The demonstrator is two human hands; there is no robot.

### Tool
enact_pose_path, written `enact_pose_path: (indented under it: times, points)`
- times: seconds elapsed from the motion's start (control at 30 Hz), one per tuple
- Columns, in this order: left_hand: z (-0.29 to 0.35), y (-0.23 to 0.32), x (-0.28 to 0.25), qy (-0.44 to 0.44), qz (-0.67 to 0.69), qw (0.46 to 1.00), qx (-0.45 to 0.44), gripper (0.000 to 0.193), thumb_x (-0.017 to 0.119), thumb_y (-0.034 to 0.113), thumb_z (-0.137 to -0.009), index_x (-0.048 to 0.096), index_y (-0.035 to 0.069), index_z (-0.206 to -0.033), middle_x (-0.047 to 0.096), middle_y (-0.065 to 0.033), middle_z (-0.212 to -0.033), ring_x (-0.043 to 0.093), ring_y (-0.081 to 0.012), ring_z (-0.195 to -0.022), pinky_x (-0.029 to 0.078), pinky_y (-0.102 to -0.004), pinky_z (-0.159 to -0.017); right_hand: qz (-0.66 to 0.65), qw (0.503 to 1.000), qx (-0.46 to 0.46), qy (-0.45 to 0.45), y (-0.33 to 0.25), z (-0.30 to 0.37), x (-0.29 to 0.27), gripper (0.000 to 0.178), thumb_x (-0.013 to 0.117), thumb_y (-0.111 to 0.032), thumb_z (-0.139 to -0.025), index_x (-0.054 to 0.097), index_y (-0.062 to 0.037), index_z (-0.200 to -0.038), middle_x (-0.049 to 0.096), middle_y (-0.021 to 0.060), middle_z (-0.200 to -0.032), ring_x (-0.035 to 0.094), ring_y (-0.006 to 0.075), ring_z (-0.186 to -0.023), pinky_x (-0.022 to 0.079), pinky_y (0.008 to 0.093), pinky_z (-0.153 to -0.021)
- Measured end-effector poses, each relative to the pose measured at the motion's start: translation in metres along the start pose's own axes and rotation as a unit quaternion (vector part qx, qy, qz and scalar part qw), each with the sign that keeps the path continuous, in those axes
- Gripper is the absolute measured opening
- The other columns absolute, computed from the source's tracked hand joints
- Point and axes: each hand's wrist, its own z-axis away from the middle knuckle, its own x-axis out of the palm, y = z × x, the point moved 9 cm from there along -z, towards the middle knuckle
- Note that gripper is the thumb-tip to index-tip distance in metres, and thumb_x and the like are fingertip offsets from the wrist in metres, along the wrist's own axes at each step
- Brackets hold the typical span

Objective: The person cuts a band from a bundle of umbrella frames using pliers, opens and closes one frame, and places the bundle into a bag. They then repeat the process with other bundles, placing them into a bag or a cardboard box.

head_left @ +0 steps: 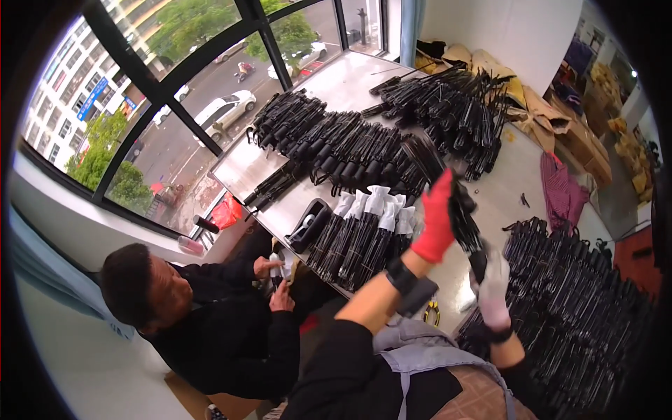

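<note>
In front of me, a black folded umbrella frame [465, 225] slants over the table, its far end blurred. My left hand [437, 218], in a red glove, is closed around its upper part. Lower down, my right hand [494, 288], in a whitish glove, grips its near end; the fingers are partly hidden. Just left of my left hand lie several black umbrella frames with white-wrapped ends [378, 203]. A dense pile of black umbrella frames [560, 301] spreads to the right of my right hand.
More black frames [336, 147] cover the table's far side, with another heap [455, 112] behind. Yellow-handled pliers [432, 313] lie at the near edge. A black tape dispenser [309, 225] stands left. A seated co-worker [224, 315] handles a small white-and-black item. Purple cloth [560, 192] lies right.
</note>
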Motion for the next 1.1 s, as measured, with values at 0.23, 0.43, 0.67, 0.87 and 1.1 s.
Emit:
enact_pose_path:
  times: [0.23, 0.43, 0.67, 0.87, 1.1]
  points:
    - [0.043, 0.014, 0.018, 0.003, -0.089, 0.996, -0.030, 0.031, 0.066, 0.026, -0.090, 0.057, 0.001, -0.106, 0.056, -0.0031, -0.073, 0.056, -0.0148, -0.059, 0.049, -0.0288, -0.056, -0.310, 0.920, 0.189, -0.147, 0.028, 0.018, 0.048, 0.039, 0.030, -0.020, -0.102, 0.053, 0.0041, -0.123, 0.062, 0.0077, -0.081, 0.057, 0.0111, -0.053, 0.043, 0.0246, -0.047]
    - [0.075, 0.008, 0.001, -0.022, -0.183, 0.974, -0.134, 0.028, 0.069, 0.011, -0.086, 0.056, 0.001, -0.108, 0.062, -0.0065, -0.079, 0.062, -0.0168, -0.064, 0.052, -0.0293, -0.060, -0.269, 0.951, 0.056, -0.143, 0.059, -0.003, 0.015, 0.036, 0.037, -0.009, -0.100, 0.049, 0.0037, -0.130, 0.065, 0.0090, -0.077, 0.061, 0.0111, -0.055, 0.049, 0.0243, -0.051]
    - [0.090, -0.009, -0.049, -0.059, -0.437, 0.892, -0.099, 0.028, 0.070, 0.014, -0.085, 0.057, 0.002, -0.107, 0.065, -0.0076, -0.080, 0.065, -0.0205, -0.067, 0.049, -0.0298, -0.060, 0.021, 0.939, 0.037, -0.340, -0.039, -0.069, -0.025, 0.045, 0.059, -0.016, -0.091, 0.048, 0.0015, -0.131, 0.065, 0.0121, -0.068, 0.064, 0.0184, -0.054, 0.050, 0.0314, -0.051]
    - [0.106, -0.004, -0.054, -0.102, -0.698, 0.705, 0.076, 0.034, 0.073, 0.013, -0.080, 0.056, 0.003, -0.108, 0.062, -0.0120, -0.075, 0.064, -0.0321, -0.069, 0.048, -0.0335, -0.061, 0.292, 0.869, -0.190, -0.352, -0.060, -0.062, 0.020, 0.054, 0.065, -0.033, -0.087, 0.047, 0.0014, -0.124, 0.061, 0.0176, -0.064, 0.064, 0.0314, -0.057, 0.049, 0.0385, -0.051]
    - [0.124, -0.001, -0.064, -0.171, -0.657, 0.734, 0.031, 0.038, 0.072, 0.016, -0.081, 0.054, 0.005, -0.113, 0.064, -0.0137, -0.084, 0.064, -0.0341, -0.076, 0.051, -0.0351, -0.066, 0.201, 0.880, -0.111, -0.416, -0.017, -0.037, 0.054, 0.057, 0.067, -0.039, -0.086, 0.047, 0.0022, -0.120, 0.065, 0.0189, -0.074, 0.065, 0.0318, -0.060, 0.052, 0.0392, -0.055]
